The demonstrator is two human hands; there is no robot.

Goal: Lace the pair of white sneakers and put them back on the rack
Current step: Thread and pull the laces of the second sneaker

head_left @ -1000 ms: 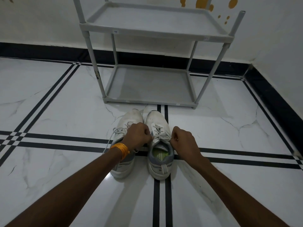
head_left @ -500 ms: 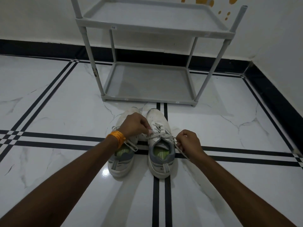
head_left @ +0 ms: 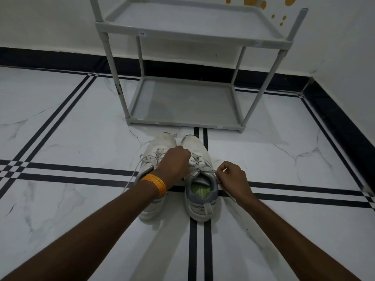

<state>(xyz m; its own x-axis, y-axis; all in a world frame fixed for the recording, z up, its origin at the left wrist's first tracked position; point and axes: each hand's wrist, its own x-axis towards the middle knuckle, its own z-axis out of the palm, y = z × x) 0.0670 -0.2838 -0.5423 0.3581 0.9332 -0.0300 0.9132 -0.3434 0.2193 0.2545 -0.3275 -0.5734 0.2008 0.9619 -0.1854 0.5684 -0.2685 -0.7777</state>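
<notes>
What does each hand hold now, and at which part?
The right hand pinches the right sneaker's lace near its free end. The left hand closes over the laces there; its exact hold is hidden.

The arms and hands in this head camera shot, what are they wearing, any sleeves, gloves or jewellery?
Both forearms are bare, with no sleeves in view and no gloves. The left hand has a band of orange thread bangles stacked around its wrist. The right hand and its wrist show nothing worn: no ring, watch or band is visible.

Glossy marble floor (head_left: 60, 138), matt plastic rack (head_left: 182, 102)
</notes>
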